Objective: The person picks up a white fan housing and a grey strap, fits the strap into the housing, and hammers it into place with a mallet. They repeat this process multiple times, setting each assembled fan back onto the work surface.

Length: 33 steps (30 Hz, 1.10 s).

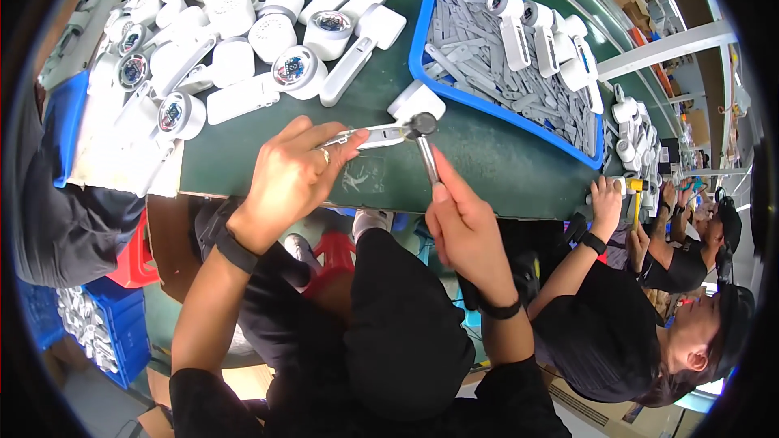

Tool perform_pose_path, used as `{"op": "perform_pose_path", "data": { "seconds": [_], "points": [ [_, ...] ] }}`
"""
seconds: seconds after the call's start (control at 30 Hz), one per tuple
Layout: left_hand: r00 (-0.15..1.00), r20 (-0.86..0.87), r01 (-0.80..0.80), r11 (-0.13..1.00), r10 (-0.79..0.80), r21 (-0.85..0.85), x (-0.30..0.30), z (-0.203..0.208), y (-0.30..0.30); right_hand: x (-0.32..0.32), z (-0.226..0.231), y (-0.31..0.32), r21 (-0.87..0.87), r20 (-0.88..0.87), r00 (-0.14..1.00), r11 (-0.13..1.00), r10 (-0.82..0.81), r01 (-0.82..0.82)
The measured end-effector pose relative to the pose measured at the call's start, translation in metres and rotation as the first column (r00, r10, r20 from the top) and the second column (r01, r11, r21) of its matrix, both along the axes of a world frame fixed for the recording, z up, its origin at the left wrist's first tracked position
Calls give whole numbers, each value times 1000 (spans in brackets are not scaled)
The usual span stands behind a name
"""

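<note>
Over the green table [219,164], just in front of the blue tray [419,40], I have my left hand [292,166] and right hand [464,227] in firm grip: the left clamped on the white gadget [384,137] by its handle, the right around the hammer [428,158], its head over the gadget's joint. I'd judge it best to brace the gadget, tap squarely and lightly, and keep my 5 left fingers back; the pale marks [365,178] nearby I can't read.

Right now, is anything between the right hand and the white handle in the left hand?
Only the metal tool in the right hand, its dark head at the right end of the white handle. Nothing else visible.
</note>
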<state>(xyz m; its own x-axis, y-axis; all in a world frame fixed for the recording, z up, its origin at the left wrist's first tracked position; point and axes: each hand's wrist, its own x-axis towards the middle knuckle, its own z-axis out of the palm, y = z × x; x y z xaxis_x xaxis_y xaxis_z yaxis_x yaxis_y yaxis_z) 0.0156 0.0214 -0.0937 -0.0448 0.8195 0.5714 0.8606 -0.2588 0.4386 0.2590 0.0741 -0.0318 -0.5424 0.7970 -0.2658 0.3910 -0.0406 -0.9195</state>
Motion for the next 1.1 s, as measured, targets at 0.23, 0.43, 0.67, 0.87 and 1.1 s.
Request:
{"op": "perform_pose_path", "data": {
  "seconds": [0.23,0.43,0.67,0.87,1.1],
  "points": [
    [999,35,-40,999,40,-4,-1,2,-5,23,18,-2,-77,-180,977,992,-111,99],
    [796,552,12,905,248,-425,39,33,-9,23,-1,4,-47,-8,976,975,-217,217],
    [357,874,185,892,329,-411,87,20,-9,10,-24,0,-60,-125,976,984,-176,170],
    [984,146,-104,994,106,-22,54,26,-1,24,-20,6,34,-93,968,970,-235,239],
    [994,34,100,991,-103,86,2,3,-1,34,10,5,-187,-246,965,981,-90,44]
  ]
}}
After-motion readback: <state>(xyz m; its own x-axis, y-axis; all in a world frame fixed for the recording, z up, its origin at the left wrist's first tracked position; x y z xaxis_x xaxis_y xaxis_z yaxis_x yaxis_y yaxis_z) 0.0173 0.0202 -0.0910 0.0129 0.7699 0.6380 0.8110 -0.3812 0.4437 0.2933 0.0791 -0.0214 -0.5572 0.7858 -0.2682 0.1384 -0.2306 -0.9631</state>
